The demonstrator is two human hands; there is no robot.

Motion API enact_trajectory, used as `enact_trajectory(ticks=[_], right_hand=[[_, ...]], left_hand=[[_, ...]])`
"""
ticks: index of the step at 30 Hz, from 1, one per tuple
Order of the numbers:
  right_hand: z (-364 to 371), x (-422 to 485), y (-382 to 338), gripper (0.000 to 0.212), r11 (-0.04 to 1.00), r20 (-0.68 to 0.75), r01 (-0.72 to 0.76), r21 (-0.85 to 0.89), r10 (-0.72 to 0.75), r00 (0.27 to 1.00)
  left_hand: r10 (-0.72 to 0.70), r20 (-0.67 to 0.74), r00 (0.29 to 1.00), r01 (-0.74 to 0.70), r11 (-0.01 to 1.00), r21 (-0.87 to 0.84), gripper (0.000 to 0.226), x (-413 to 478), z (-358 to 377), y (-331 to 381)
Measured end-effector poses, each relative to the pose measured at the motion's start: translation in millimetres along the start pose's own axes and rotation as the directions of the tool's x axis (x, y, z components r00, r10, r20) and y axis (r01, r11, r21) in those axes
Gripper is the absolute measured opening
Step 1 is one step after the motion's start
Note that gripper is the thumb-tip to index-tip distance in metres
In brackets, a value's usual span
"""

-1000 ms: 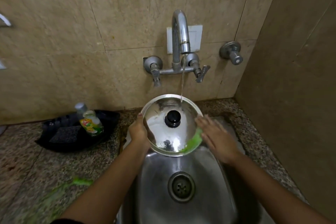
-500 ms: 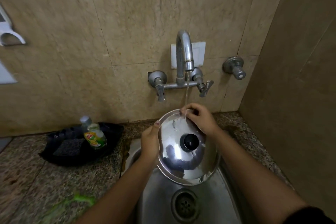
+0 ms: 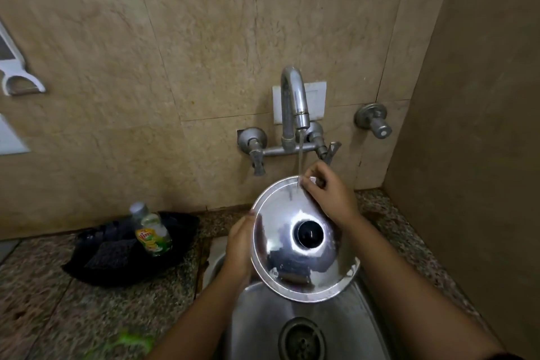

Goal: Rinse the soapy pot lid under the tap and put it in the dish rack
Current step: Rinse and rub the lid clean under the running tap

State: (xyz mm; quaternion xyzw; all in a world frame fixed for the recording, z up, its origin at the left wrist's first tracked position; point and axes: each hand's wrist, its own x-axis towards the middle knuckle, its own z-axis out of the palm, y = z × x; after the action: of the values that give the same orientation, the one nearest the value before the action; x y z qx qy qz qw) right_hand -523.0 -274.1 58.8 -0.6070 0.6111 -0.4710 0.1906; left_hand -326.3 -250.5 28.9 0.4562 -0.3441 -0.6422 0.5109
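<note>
A shiny steel pot lid (image 3: 280, 242) with a black knob (image 3: 309, 231) is held tilted over the steel sink (image 3: 263, 324). My left hand (image 3: 240, 245) grips its left rim. My right hand (image 3: 328, 193) rests on the lid's upper right edge, fingers curled, right where the water lands. A thin stream runs from the wall tap (image 3: 293, 102) onto the top of the lid. No dish rack is in view.
A black tray (image 3: 181, 231) with a dish-soap bottle (image 3: 152, 232) and a dark scrub pad (image 3: 108, 254) sits on the granite counter (image 3: 43, 286) to the left. Something green (image 3: 128, 342) lies near the counter's front. A side wall (image 3: 473, 155) closes the right.
My right hand has moved from the lid's lower right edge up to its top under the stream. The green patch on the lid is gone. The lid sits lower in view.
</note>
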Motion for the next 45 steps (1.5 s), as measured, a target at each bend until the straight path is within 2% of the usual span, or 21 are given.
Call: enact_trajectory(ticks=[4, 7, 9, 11, 13, 14, 15, 17, 19, 20, 22, 24, 27, 30, 32, 34, 35, 38, 41, 43, 45], right_hand=[[-4.9, 5.7, -20.7, 0.012, 0.991, 0.224, 0.133, 0.021, -0.134, 0.965], [5.0, 1.7, -32.1, 0.021, 0.991, 0.38, 0.121, 0.049, -0.13, 0.916], [7.2, -3.2, -20.8, 0.032, 0.997, 0.338, 0.013, 0.079, -0.039, 0.94], [3.6, -7.7, -2.2, 0.03, 0.993, 0.179, -0.063, 0.097, 0.045, 0.983], [-0.2, -13.3, 12.0, 0.027, 0.991, 0.039, -0.096, 0.092, 0.093, 0.995], [-1.2, -15.3, 13.4, 0.027, 0.993, 0.022, -0.107, 0.057, 0.106, 0.994], [0.1, -15.2, 11.7, 0.029, 0.994, 0.061, -0.109, 0.005, 0.109, 0.992], [5.3, -14.9, -5.3, 0.031, 0.996, 0.261, -0.006, -0.089, 0.029, 0.965], [13.4, -14.1, -21.1, 0.03, 0.986, 0.398, 0.119, -0.117, -0.063, 0.915], [16.9, -13.0, -22.9, 0.03, 0.987, 0.383, 0.127, -0.101, -0.079, 0.92], [17.9, -11.5, -14.4, 0.031, 0.996, 0.228, 0.022, -0.081, -0.003, 0.974], [16.2, -12.4, -3.0, 0.027, 0.988, 0.093, -0.039, -0.151, 0.054, 0.994], [19.1, -11.8, -4.3, 0.025, 0.964, 0.246, 0.099, -0.245, -0.037, 0.969], [29.6, -14.2, -12.1, 0.029, 0.948, 0.372, 0.265, -0.178, -0.184, 0.91], [29.8, -15.5, -3.8, 0.03, 0.984, 0.27, 0.155, -0.092, -0.125, 0.955], [25.8, -14.7, 6.2, 0.028, 0.997, 0.146, 0.045, -0.069, -0.035, 0.989], [24.5, -13.4, 8.1, 0.026, 0.997, 0.147, 0.016, -0.073, -0.005, 0.989], [26.0, -9.9, -1.2, 0.025, 0.991, 0.31, 0.103, -0.086, -0.072, 0.948], [32.1, -11.8, -5.0, 0.023, 0.967, 0.436, 0.24, -0.088, -0.179, 0.882], [28.6, -17.1, 2.1, 0.028, 0.994, 0.363, 0.096, -0.043, -0.074, 0.929], [22.7, -20.1, 13.0, 0.028, 0.997, 0.164, -0.071, -0.041, 0.076, 0.983]], left_hand=[[0.155, 0.219, 0.963, -0.237, 0.875, 0.423, 0.025, 0.3, 8.8, 28.8], [0.139, 0.342, 0.929, -0.298, 0.83, 0.472, 0.029, 1.3, 15.0, 43.8], [0.192, 0.317, 0.929, -0.326, 0.831, 0.452, 0.029, -0.5, 13.5, 39.4], [0.257, 0.17, 0.951, -0.302, 0.883, 0.358, 0.026, -0.3, 5.6, 27.3], [0.186, 0.068, 0.98, -0.198, 0.939, 0.281, 0.026, 3.8, -5.2, 17.9], [0.143, 0.084, 0.986, -0.162, 0.936, 0.312, 0.028, 7.7, -9.5, 15.1], [0.108, 0.144, 0.984, -0.156, 0.911, 0.382, 0.031, 11.8, -12.3, 15.2], [0.056, 0.284, 0.957, -0.196, 0.845, 0.497, 0.04, 15.1, -10.7, 22.0], [0.09, 0.336, 0.938, -0.253, 0.838, 0.483, 0.037, 13.5, -3.9, 27.7], [0.131, 0.311, 0.941, -0.271, 0.842, 0.466, 0.033, 12.4, -2.6, 28.9], [0.171, 0.22, 0.96, -0.251, 0.873, 0.418, 0.032, 11.8, -4.7, 25.2], [0.095, 0.128, 0.987, -0.136, 0.92, 0.367, 0.036, 11.6, -8.6, 19.4], [-0.036, 0.223, 0.974, -0.068, 0.896, 0.439, 0.035, 11.8, -6.0, 21.4], [0.028, 0.323, 0.946, -0.168, 0.895, 0.412, 0.033, 11.0, -1.6, 26.4], [0.082, 0.292, 0.953, -0.188, 0.915, 0.356, 0.037, 11.9, -4.1, 22.0], [0.065, 0.257, 0.964, -0.153, 0.928, 0.339, 0.039, 11.0, -6.5, 18.5], [0.037, 0.253, 0.967, -0.128, 0.927, 0.353, 0.039, 10.7, -7.7, 17.7], [-0.024, 0.321, 0.947, -0.125, 0.893, 0.433, 0.034, 15.1, -8.5, 19.6], [0.031, 0.389, 0.921, -0.225, 0.857, 0.464, 0.017, 18.8, -6.8, 21.1], [0.065, 0.33, 0.942, -0.204, 0.891, 0.405, 0.018, 17.0, -11.0, 16.5], [0.059, 0.214, 0.975, -0.13, 0.933, 0.335, 0.023, 15.0, -17.2, 11.8]])
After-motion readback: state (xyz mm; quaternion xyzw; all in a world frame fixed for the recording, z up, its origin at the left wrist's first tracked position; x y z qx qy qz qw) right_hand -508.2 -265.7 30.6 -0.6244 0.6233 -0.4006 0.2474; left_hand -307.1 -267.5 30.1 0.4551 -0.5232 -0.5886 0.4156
